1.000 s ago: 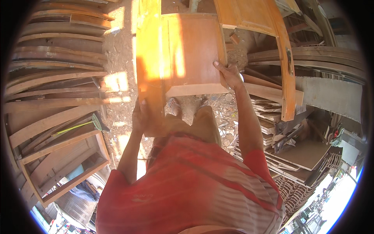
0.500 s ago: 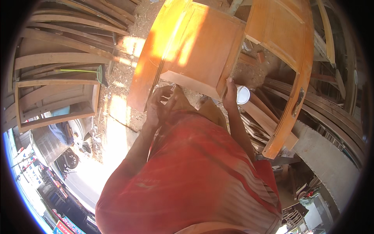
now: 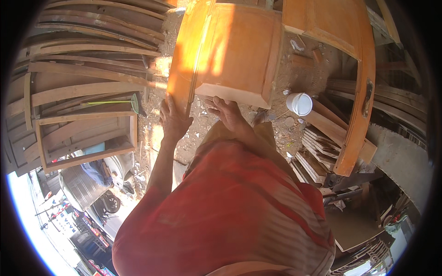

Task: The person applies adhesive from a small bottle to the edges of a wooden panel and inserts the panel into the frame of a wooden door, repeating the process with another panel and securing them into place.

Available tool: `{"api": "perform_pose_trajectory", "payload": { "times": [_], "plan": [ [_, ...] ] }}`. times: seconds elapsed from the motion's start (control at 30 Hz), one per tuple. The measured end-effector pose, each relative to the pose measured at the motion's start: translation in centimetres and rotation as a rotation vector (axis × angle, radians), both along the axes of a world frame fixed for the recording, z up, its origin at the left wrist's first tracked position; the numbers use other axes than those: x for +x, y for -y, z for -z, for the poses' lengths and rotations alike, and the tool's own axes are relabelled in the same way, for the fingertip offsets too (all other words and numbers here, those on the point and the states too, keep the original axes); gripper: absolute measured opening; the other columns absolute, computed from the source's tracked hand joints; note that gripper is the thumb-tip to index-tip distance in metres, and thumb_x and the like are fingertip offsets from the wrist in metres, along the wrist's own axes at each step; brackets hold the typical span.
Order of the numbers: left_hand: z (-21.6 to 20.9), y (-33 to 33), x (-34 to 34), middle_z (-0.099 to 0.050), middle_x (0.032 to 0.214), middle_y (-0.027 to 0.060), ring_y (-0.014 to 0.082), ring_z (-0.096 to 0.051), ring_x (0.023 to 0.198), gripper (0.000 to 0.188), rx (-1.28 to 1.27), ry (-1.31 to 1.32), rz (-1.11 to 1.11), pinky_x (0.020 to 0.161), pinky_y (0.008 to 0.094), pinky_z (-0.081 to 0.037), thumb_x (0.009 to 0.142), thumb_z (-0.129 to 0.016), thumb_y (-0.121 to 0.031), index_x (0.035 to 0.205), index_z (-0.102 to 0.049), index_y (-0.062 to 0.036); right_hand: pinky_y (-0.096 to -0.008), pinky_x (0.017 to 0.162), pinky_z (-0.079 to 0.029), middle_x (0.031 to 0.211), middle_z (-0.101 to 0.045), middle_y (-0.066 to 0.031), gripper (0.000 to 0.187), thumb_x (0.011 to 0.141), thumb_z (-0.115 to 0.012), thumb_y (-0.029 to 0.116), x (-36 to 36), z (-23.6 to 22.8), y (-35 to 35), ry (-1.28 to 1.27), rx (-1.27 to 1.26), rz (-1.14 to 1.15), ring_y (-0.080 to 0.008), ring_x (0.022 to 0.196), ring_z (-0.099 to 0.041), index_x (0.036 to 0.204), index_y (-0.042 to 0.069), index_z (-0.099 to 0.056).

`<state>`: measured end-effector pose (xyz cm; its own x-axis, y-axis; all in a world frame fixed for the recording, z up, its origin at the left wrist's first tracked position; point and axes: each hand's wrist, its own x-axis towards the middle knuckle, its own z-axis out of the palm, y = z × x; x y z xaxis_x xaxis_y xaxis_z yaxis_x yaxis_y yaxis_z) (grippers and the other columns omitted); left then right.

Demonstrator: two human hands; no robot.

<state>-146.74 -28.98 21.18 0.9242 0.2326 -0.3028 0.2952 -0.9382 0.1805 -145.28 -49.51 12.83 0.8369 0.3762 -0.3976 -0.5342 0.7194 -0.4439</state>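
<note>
An orange-brown wooden door panel (image 3: 239,55) lies ahead of me, with a long stile (image 3: 182,69) along its left side and strips of sunlight across both. My left hand (image 3: 174,120) is at the near end of that stile, fingers stretched against it and thumb apart. Just below the panel's near bevelled edge is my right hand (image 3: 230,115), its fingers extended and apart, nothing held. Whether its fingertips touch the edge, I cannot tell. On the right, another orange door frame part (image 3: 357,124) has a lock slot in its long side.
A white bucket (image 3: 300,104) stands on the littered dirt floor right of the panel. Stacked boards (image 3: 317,154) lie near it. At left are curved planks (image 3: 96,66), a wooden frame (image 3: 87,161) and a green rake (image 3: 134,103). A concrete ledge (image 3: 400,152) runs along the right.
My left hand has moved forward to the stile's end. My right hand has left the panel's right edge and come across to its near edge. The view has shifted slightly.
</note>
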Motion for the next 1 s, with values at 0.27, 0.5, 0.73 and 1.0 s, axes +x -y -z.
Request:
{"api": "perform_pose_trajectory", "payload": {
  "times": [0.27,0.5,0.73,1.0],
  "plan": [
    [0.3,-1.3,0.1,-0.027,0.153,0.0317,0.0522,-0.028,0.142,0.12,-0.048,0.023,0.085,0.118,0.0566,-0.029,0.072,-0.081,-0.026,0.165,-0.007,-0.0072,-0.0412,0.095,-0.056,0.126,-0.063,-0.0083,0.042,0.099,-0.072,0.026,1.8,2.0,-2.4,-0.013,-0.071,0.297,-0.0245,0.12,-0.063,0.133,0.007,-0.056],
    [-0.6,-1.2,0.0,-0.023,0.156,0.0363,0.057,-0.031,0.141,0.118,-0.057,0.029,0.1,0.114,0.0673,-0.028,0.075,-0.084,-0.031,0.166,-0.011,-0.0162,-0.0346,0.073,-0.059,0.115,-0.067,-0.0078,0.04,0.099,-0.071,0.025,1.3,2.4,-2.8,0.015,-0.25,0.373,-0.0192,0.098,-0.066,0.129,0.003,-0.058],
    [-1.3,-0.3,0.4,-0.028,0.152,0.0347,0.0569,-0.038,0.134,0.1,-0.068,0.017,0.042,0.109,0.0666,-0.032,0.083,-0.076,-0.027,0.164,-0.019,-0.0159,-0.0307,0.071,-0.058,0.114,-0.07,-0.0117,0.039,0.103,-0.063,0.032,-1.0,-1.9,-0.1,0.011,-0.264,-0.051,-0.019,0.099,-0.071,0.122,-0.002,-0.063],
    [-0.5,-1.2,-0.2,-0.03,0.153,0.0316,0.0534,-0.04,0.132,0.1,-0.124,0.169,0.07,0.107,0.0656,-0.035,0.078,-0.08,-0.024,0.162,-0.026,-0.0151,-0.0418,0.085,-0.056,0.1,-0.074,-0.0199,0.039,0.098,-0.065,0.034,17.3,-9.3,4.6,0.637,-1.344,0.036,-0.0327,0.096,-0.073,0.115,-0.001,-0.068]
  ]
}}
